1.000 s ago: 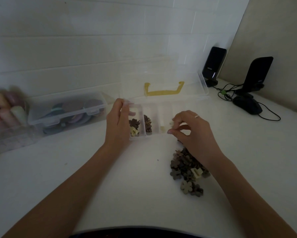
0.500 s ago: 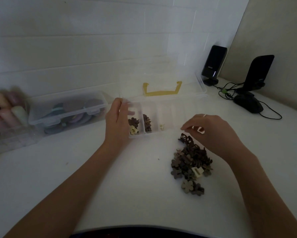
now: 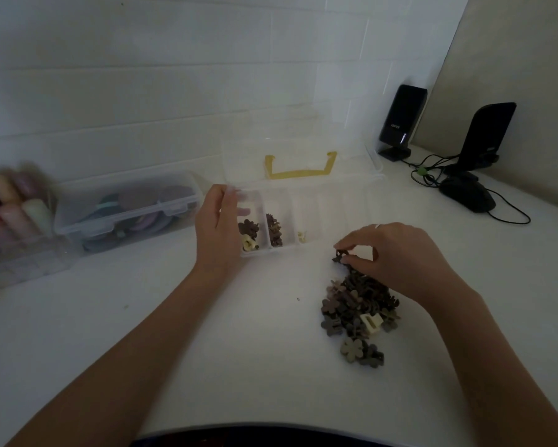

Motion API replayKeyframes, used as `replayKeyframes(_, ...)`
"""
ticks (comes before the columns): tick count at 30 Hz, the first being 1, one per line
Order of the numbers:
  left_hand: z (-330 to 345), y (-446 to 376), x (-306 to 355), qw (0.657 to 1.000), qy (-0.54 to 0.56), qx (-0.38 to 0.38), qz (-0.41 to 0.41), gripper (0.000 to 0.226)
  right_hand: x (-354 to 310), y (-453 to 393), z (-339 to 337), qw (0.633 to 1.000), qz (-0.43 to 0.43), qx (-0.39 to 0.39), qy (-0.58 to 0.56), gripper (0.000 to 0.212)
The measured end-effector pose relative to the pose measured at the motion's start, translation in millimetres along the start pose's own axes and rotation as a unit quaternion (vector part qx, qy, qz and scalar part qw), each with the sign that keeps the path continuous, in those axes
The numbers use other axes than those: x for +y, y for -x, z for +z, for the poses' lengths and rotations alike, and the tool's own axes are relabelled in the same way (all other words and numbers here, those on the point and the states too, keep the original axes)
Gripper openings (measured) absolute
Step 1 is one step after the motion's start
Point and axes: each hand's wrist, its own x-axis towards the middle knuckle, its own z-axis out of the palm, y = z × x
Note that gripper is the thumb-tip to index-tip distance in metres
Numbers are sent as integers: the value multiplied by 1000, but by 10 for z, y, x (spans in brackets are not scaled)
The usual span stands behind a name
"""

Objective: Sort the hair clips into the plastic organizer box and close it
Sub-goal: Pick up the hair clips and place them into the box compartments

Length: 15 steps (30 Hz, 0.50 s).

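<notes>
A clear plastic organizer box [image 3: 323, 217] stands open on the white table, its lid with a yellow handle [image 3: 300, 171] leaning back against the wall. Dark brown clips and one cream clip [image 3: 249, 244] lie in its left compartments, a small cream clip [image 3: 301, 237] in the third. My left hand [image 3: 218, 227] grips the box's left end. A pile of brown flower-shaped hair clips [image 3: 358, 304] lies right of centre. My right hand [image 3: 397, 256] pinches a dark clip [image 3: 340, 255] at the pile's far edge.
A closed clear case [image 3: 126, 204] with coloured items sits at the left, beside a tray of pastel rolls [image 3: 7, 208]. Two black speakers [image 3: 400, 121] [image 3: 487, 137], a mouse [image 3: 468, 196] and cables occupy the back right corner.
My right hand left the box's third compartment, where a cream clip now lies, moved back to the pile and pinched a dark clip. My left hand stayed on the box.
</notes>
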Motion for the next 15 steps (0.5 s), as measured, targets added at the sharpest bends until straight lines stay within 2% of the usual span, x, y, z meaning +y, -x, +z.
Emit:
replayKeyframes(6, -43, -35, -40, 1000, -8, 7, 9, 21, -63, -39, 71, 997, 21, -57, 46, 39)
replayKeyframes(12, -35, -40, -40, 1000, -5, 8, 14, 20, -62, -53, 140, 997, 46, -59, 3, 34)
replayKeyframes(15, -36, -30, -29, 1000, -7, 5, 14, 20, -37, -59, 163, 998, 30, -50, -32, 26)
